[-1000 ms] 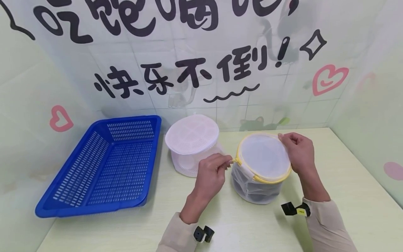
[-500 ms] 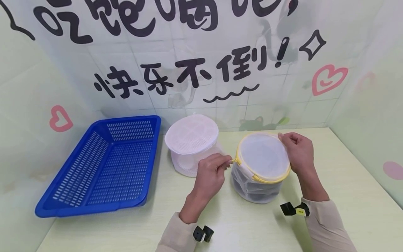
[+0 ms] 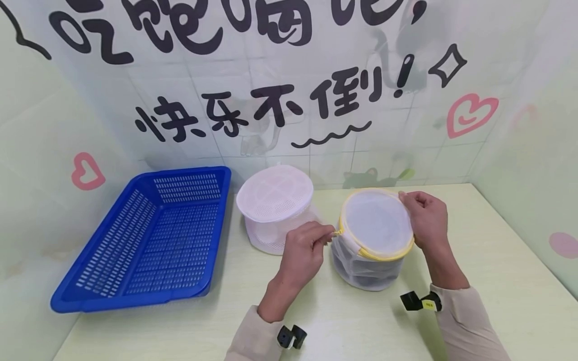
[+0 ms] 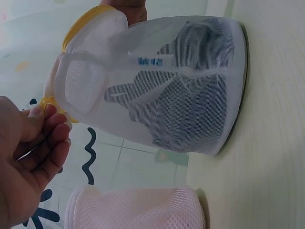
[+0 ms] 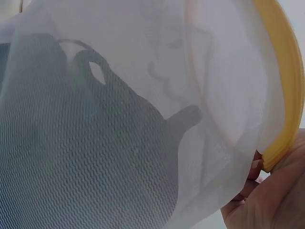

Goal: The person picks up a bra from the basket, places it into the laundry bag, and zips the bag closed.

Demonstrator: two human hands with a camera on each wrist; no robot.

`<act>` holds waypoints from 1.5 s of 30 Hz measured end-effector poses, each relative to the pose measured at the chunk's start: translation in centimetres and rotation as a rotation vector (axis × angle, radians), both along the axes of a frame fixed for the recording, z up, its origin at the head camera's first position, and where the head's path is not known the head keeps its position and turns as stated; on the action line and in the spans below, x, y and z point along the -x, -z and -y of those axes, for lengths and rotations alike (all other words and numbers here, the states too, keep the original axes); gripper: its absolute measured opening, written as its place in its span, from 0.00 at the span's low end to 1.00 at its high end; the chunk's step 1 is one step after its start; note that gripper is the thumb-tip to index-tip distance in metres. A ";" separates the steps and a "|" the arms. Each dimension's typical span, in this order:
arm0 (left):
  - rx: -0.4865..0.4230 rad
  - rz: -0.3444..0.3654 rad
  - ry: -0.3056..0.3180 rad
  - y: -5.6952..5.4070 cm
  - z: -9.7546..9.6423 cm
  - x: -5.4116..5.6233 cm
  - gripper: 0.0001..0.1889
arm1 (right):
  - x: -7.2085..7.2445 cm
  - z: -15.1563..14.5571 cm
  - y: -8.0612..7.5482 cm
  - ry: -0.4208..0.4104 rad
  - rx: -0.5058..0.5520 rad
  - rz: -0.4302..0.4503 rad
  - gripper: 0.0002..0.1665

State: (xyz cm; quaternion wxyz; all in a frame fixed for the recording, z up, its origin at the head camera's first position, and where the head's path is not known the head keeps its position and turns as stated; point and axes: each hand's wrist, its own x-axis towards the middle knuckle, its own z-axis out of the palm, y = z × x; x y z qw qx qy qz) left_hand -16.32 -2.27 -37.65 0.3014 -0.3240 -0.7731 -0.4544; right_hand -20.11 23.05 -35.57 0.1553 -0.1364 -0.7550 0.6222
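Note:
A white mesh laundry bag (image 3: 379,223) with a yellow zipper round its top stands upright on the table, right of centre. Dark cloth (image 4: 190,95) shows through its mesh in the left wrist view. My left hand (image 3: 304,250) pinches the yellow zipper pull (image 4: 47,102) at the bag's left rim. On the far right side of the rim, my right hand (image 3: 426,218) grips the yellow edge between thumb and fingers. The right wrist view shows that edge up close, with the dark cloth behind the mesh. The lid panel lies over the top of the bag.
A pink mesh laundry bag (image 3: 275,195) stands just left of the white one, partly behind my left hand. Farther left sits a blue plastic basket (image 3: 209,250) with slotted walls. A wall with printed lettering rises behind the table (image 3: 343,326).
The white bag's top and my right hand have shifted very slightly left. My left hand keeps its pinch on the zipper pull, almost in place.

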 end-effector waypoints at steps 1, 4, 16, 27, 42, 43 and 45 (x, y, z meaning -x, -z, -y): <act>0.001 -0.003 0.003 0.0 0.0 0.0 0.07 | 0.0 0.0 0.0 0.000 0.003 -0.003 0.13; 0.009 -0.008 0.012 0.0 -0.1 -0.1 0.07 | 0.1 0.0 0.1 0.009 0.003 -0.007 0.13; 0.062 -0.071 0.094 0.3 0.0 0.1 0.08 | 0.0 0.0 0.2 0.042 -0.008 -0.014 0.13; 0.119 -0.078 0.171 0.2 0.1 0.1 0.10 | 0.0 -0.1 -0.1 0.041 0.047 -0.029 0.13; 0.098 0.093 0.073 0.2 0.0 0.1 0.02 | 0.1 -0.2 0.4 -0.029 0.176 -0.063 0.12; 0.098 0.127 0.050 0.2 0.1 0.1 0.02 | 0.2 -0.2 0.4 -0.026 0.191 -0.060 0.12; 0.102 0.184 0.009 0.1 0.1 0.0 0.03 | 0.4 -0.4 0.6 -0.016 0.208 -0.052 0.12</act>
